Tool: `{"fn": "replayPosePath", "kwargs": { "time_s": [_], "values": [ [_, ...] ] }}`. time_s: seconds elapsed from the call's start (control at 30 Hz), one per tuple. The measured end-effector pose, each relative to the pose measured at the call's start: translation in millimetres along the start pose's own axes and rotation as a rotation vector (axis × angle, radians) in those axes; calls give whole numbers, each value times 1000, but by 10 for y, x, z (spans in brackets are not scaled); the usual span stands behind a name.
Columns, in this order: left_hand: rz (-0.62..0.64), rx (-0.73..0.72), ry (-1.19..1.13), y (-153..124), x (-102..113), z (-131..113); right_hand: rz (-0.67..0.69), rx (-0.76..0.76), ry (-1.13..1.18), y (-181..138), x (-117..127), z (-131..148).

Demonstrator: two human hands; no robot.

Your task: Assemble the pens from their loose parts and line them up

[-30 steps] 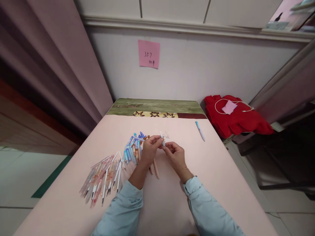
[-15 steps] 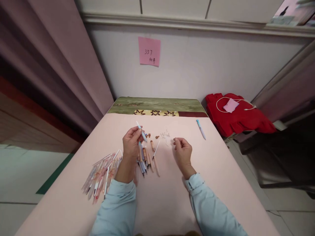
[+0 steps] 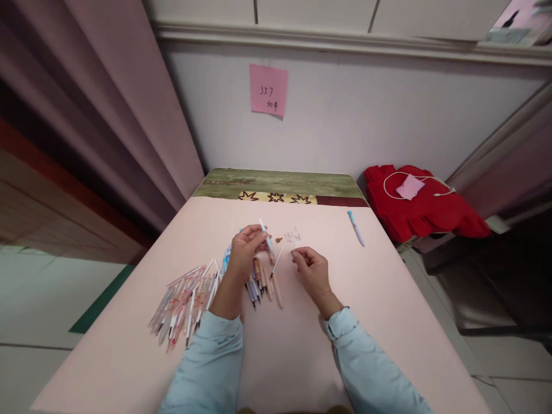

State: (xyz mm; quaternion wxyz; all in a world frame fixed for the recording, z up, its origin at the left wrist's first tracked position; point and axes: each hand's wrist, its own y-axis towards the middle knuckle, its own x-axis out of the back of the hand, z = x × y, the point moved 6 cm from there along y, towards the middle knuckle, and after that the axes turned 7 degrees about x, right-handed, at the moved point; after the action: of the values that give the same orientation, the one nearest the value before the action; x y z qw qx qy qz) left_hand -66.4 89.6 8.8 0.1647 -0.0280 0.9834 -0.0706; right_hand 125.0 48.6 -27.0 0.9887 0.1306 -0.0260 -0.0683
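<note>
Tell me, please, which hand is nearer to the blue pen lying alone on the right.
Right: the right hand is left of the pen and closer to the camera; the left hand is farther left.

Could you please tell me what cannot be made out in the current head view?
All in the head view:
Light blue pen part: the gripped side is covered by the left hand.
Blue pieces: partly hidden behind that hand and wrist.
Right hand: whether it pinches anything is too small to tell.
Tiny pale pieces: too small to count.
Dark object, top right: too blurred to identify.
</note>
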Motion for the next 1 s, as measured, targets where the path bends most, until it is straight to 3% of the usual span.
{"fn": "replayPosePath", "kwargs": {
  "time_s": [0.2, 0.67, 0.8, 1.0],
  "values": [
    [181, 143, 137, -70, -242, 183, 122, 3, 16, -45, -93, 42],
    [97, 56, 161, -131, -393, 284, 25, -10, -30, -38, -36, -97],
    [-100, -27, 248, -172, -45, -6, -2, -16, -20, -39, -14, -137],
    [-561, -161, 373, -389, 935, -464, -23, -32, 16, -53, -4, -156]
  ]
}}
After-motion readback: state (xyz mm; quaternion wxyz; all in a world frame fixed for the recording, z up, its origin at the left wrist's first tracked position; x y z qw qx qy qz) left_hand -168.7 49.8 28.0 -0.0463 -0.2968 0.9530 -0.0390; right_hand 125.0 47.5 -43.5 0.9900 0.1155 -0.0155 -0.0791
